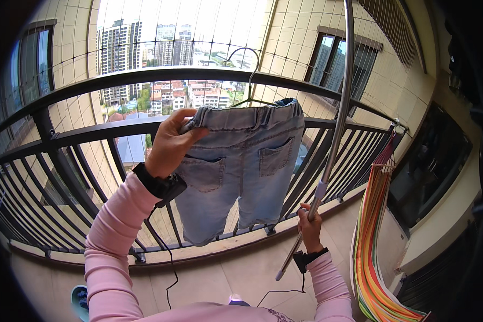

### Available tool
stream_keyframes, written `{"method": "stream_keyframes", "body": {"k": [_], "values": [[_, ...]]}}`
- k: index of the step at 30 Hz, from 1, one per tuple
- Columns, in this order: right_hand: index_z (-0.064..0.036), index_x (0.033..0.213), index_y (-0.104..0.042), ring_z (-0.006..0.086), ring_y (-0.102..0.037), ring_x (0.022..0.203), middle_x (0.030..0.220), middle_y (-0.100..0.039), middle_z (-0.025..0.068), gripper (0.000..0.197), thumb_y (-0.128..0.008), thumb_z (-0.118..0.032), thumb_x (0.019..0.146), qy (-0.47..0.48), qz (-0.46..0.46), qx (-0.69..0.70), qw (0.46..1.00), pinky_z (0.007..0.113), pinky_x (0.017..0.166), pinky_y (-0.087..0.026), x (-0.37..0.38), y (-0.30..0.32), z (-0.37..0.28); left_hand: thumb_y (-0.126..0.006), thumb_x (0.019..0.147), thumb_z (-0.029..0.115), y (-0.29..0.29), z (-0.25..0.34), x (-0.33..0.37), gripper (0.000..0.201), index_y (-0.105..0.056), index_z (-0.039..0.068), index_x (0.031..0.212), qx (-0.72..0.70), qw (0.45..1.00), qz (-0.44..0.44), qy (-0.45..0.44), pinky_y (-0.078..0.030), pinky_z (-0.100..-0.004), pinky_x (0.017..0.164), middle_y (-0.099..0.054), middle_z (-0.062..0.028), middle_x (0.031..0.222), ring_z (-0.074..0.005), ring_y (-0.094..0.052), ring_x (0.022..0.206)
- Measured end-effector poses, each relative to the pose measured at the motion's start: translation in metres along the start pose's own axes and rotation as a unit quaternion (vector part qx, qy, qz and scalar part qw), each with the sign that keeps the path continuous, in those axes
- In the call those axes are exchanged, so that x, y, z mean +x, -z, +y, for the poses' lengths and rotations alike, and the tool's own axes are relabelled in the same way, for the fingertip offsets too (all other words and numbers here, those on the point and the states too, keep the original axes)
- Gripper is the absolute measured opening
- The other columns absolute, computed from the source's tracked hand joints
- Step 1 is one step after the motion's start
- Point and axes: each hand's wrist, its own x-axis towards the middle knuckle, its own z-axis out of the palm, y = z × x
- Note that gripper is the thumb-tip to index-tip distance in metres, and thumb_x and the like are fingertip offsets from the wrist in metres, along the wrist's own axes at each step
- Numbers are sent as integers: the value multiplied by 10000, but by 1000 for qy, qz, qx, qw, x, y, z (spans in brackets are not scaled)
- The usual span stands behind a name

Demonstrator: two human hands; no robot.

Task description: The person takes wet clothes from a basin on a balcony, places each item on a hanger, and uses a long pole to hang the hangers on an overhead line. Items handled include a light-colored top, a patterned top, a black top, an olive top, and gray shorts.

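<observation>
Light blue denim shorts (236, 155) hang in front of me with the back pockets facing me. A thin wire hanger (250, 80) runs inside their elastic waistband, and its hook stands free above. My left hand (172, 140) pinches the left end of the waistband between thumb and fingers. Lower right, my right hand (310, 228) is wrapped round a long metal pole (331, 145) near its lower end. The pole slants up past the top of the picture, so its upper end is out of sight. Both wrists wear black bands with cables.
A black balcony railing (86, 131) curves behind the shorts, with thin vertical wires above it. At the right a striped hammock (374, 241) hangs from a hook. A teal shoe (80, 301) shows at the lower left on the tiled floor (214, 279).
</observation>
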Motion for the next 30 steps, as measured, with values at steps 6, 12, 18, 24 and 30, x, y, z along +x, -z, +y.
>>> {"method": "stream_keyframes", "body": {"k": [6,12,18,24,30], "values": [[-4,959,-626,37,-415,428,534,-453,-46,125,-545,-65,886,-126,31,-31,991,202,395,-324,-194,-18,55,-659,841,35,14,12,21,236,-544,20,1046,-14,999,-39,3,-426,-172,614,-607,-8,785,-32,-548,705],[-26,842,-682,34,-437,520,556,-496,-55,135,-550,-16,814,-135,76,-137,978,230,472,-342,-343,15,81,-675,813,-1,6,47,-11,307,-549,35,1091,-4,1000,-10,4,-448,-185,628,-622,-25,810,-59,-565,702],[-49,845,-687,123,-558,525,592,-595,58,111,-590,-66,794,-130,74,-256,955,289,516,-444,-423,59,74,-661,800,-42,-11,104,-55,341,-551,75,1101,17,1000,-14,-20,-473,-214,683,-632,-37,855,-75,-575,753],[-22,841,-670,70,-481,520,557,-533,6,116,-560,-44,812,-88,74,-257,960,262,497,-402,-487,124,41,-650,815,-25,-41,165,-108,305,-565,73,1092,34,999,-15,-38,-474,-210,711,-629,-10,865,-61,-576,757],[-49,853,-696,107,-537,536,588,-589,65,159,-555,-45,781,-114,0,-250,961,288,523,-446,-560,164,19,-649,809,-34,-49,228,-195,308,-549,54,1086,86,995,14,-51,-479,-215,661,-637,-34,873,-72,-578,753]]}}
